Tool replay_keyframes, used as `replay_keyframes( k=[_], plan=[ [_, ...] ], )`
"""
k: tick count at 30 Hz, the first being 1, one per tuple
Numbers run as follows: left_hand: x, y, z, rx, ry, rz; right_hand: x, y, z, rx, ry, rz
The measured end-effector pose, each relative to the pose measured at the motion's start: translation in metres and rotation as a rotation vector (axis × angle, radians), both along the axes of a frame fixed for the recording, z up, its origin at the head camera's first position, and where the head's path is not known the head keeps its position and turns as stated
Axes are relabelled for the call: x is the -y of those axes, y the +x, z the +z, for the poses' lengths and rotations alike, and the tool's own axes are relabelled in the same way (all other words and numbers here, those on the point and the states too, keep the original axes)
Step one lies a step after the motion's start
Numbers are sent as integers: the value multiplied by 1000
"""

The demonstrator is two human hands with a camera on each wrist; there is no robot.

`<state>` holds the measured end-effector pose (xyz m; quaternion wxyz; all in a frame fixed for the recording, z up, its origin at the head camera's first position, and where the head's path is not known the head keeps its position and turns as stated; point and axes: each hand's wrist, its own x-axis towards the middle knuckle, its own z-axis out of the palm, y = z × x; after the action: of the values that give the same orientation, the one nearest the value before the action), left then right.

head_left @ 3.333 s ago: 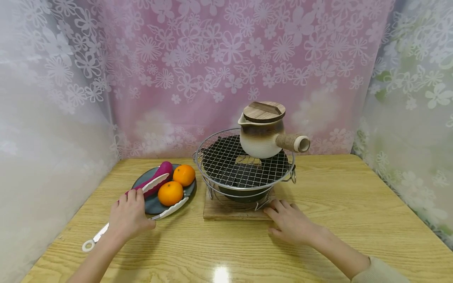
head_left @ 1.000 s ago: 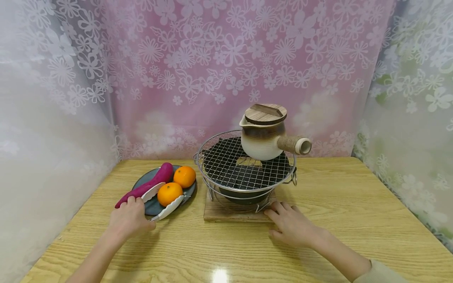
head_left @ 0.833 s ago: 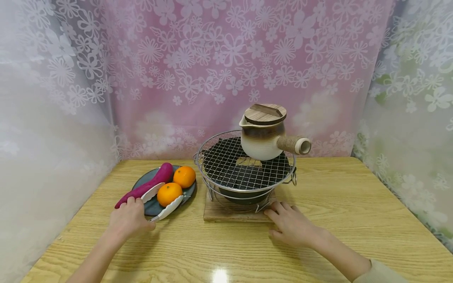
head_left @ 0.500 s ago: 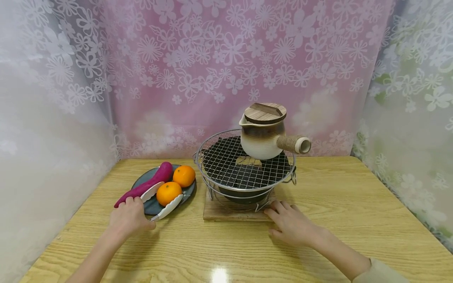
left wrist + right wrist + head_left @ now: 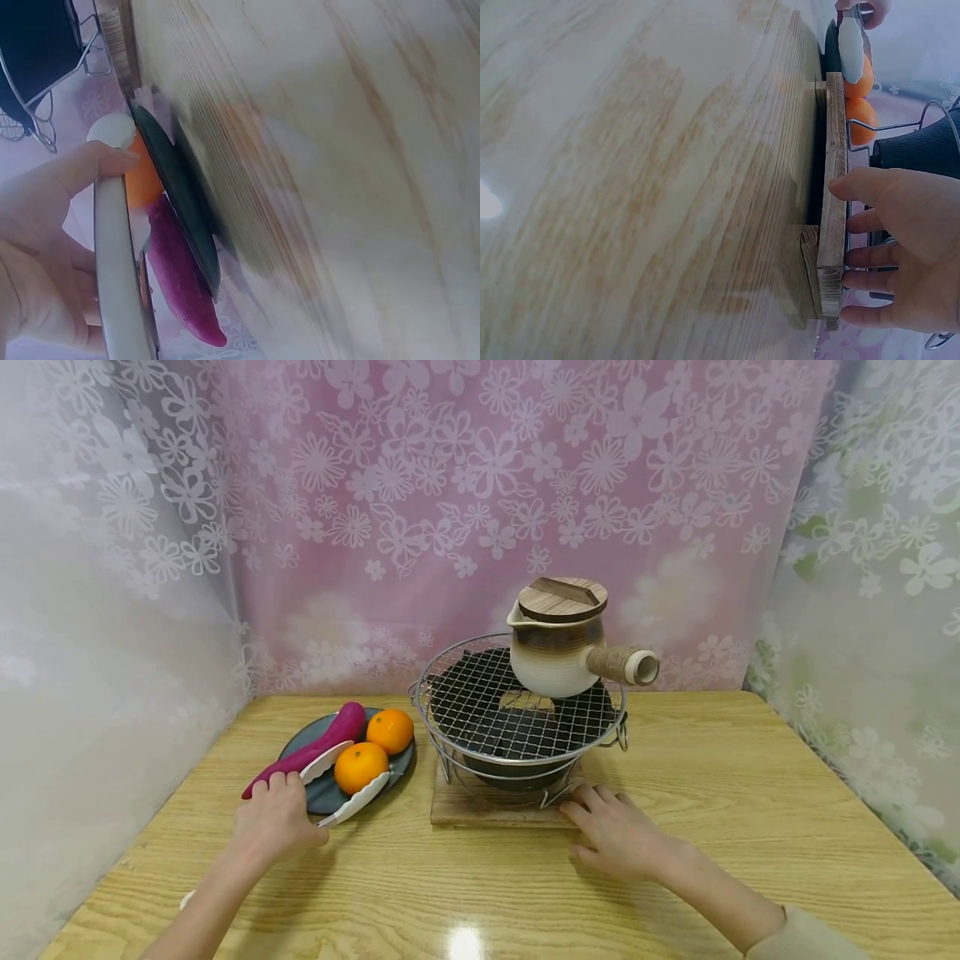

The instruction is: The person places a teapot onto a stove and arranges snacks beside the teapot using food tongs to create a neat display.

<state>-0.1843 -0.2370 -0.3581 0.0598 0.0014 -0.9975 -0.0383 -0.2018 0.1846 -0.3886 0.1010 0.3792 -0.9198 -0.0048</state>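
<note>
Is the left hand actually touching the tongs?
Touching. The left wrist view shows it: the left hand has its thumb pressed over one arm of the tongs, no gap showing.

White-headed tongs (image 5: 364, 797), orange fruit (image 5: 362, 768), white-flowered pink backdrop (image 5: 480, 510)

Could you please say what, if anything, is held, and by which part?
The left hand holds the tongs by their arms; the right hand touches the wooden board.

the white tongs (image 5: 360, 798) have narrowed closely around the nearer orange (image 5: 361, 767).
</note>
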Motion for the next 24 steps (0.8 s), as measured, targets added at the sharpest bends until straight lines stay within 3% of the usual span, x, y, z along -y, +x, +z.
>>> replay_keyframes(
  k=[11, 24],
  plan=[
    [1, 3, -5, -126, -37, -5, 0, 1, 0, 16, -13, 1],
    [0, 4, -7, -156, -59, 2, 1, 3, 2, -28, 0, -22]
  ],
)
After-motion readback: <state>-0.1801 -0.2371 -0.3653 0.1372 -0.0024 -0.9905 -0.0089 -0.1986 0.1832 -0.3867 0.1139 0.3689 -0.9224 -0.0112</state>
